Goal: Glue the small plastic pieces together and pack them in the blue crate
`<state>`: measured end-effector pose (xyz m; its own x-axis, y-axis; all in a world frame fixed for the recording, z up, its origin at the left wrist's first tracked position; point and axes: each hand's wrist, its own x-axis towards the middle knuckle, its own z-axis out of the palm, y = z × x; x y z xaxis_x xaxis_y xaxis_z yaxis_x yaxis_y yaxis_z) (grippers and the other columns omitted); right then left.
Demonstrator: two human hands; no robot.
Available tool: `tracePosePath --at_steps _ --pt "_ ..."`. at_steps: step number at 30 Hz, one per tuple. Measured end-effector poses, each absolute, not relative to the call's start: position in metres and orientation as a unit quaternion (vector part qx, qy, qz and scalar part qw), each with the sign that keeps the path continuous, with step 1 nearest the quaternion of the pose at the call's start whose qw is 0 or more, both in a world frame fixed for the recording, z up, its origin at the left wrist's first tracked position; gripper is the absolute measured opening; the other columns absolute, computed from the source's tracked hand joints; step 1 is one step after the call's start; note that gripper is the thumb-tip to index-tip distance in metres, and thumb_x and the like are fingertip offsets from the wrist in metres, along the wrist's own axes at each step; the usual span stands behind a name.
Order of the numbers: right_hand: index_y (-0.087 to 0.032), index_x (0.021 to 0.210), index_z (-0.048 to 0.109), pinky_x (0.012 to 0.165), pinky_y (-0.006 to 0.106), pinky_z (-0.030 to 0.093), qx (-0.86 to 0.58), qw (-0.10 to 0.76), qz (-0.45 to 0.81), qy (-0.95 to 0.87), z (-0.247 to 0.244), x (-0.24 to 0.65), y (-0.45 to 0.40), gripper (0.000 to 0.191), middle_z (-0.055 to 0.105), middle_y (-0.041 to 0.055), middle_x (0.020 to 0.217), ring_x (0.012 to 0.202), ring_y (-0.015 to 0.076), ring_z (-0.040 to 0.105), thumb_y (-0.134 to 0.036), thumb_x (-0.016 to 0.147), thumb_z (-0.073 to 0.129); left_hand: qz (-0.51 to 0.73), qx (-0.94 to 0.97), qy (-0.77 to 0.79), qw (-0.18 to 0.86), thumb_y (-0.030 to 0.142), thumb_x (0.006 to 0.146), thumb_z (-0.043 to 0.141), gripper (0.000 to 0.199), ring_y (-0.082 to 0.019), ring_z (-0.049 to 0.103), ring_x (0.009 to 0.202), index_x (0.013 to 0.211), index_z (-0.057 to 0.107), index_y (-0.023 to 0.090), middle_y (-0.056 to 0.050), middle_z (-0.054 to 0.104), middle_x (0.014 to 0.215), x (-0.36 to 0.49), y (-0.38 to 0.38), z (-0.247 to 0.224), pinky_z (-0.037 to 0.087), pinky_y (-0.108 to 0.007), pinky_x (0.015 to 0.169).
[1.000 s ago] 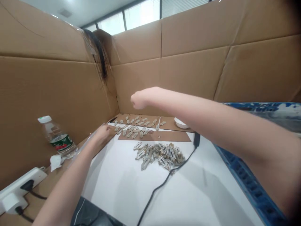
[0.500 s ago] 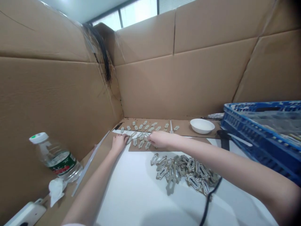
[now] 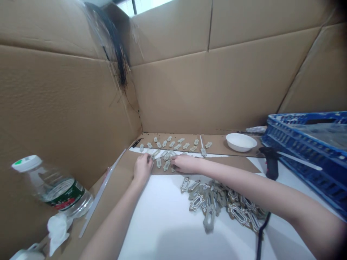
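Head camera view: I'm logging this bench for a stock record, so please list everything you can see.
Cardboard walls: several, brown, behind and left of the bench
White work surface: one, white, centre foreground
Cardboard sheet: one, brown, on the work surface beyond the pile
Openwork plates in rows: many, grey-beige, on cardboard at the back
Openwork plates in a pile: many, grey-beige with pale edges, on the white surface
White bowl: one, white, back right
Blue crate: one, blue, far right
Water bottle: one, clear, green label, far left
Tissue: one, white, beside the bottle
Left hand: one, at the rows
Right hand: one, at the rows
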<state>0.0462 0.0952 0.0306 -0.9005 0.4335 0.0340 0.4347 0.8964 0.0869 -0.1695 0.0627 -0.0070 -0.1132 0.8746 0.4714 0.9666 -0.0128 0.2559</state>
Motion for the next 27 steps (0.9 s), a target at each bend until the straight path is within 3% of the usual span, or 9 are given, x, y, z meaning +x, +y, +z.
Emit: tracePosePath --at_steps 7,14,23,27 --pt "-0.009 0.085 0.058 0.067 0.027 0.041 -0.156 0.045 -0.111 -0.980 0.039 0.040 0.101 0.022 0.058 0.0100 0.083 0.074 0.0169 0.054 -0.026 0.079 0.047 -0.192 -0.678 -0.704 0.091 0.020 0.078 0.042 0.014 -0.018 0.053 0.081 0.082 0.054 0.014 -0.010 0.058 0.086 -0.155 0.066 -0.011 0.037 -0.026 0.068" --pt "-0.008 0.088 0.055 0.077 0.031 0.036 -0.135 0.063 -0.166 -0.975 0.024 0.020 0.103 0.015 0.058 0.0108 0.084 0.082 0.0191 0.051 -0.013 0.078 0.045 -0.162 -0.656 -0.733 0.074 0.019 0.076 0.043 0.014 -0.020 0.054 0.077 0.085 0.052 0.013 -0.011 0.058 0.084 -0.148 0.063 -0.005 0.036 -0.027 0.065" --pt "-0.016 0.093 0.058 0.081 0.034 0.033 -0.157 0.050 -0.043 -0.985 0.019 0.034 0.101 0.020 0.058 0.0090 0.089 0.092 0.0210 0.046 -0.017 0.075 0.049 -0.190 -0.644 -0.741 -0.025 0.013 0.066 0.049 0.006 -0.016 0.053 0.065 0.071 0.052 0.016 -0.005 0.059 0.067 -0.153 0.061 0.001 0.033 -0.023 0.057" --pt "-0.017 0.093 0.058 0.081 0.034 0.034 -0.167 0.028 -0.014 -0.985 0.023 0.034 0.100 0.022 0.057 0.0086 0.092 0.094 0.0215 0.046 -0.018 0.071 0.054 -0.273 -0.621 -0.734 -0.037 0.016 0.065 0.051 0.004 -0.014 0.054 0.068 0.069 0.053 0.016 -0.004 0.060 0.070 -0.152 0.060 0.009 0.035 -0.021 0.060"
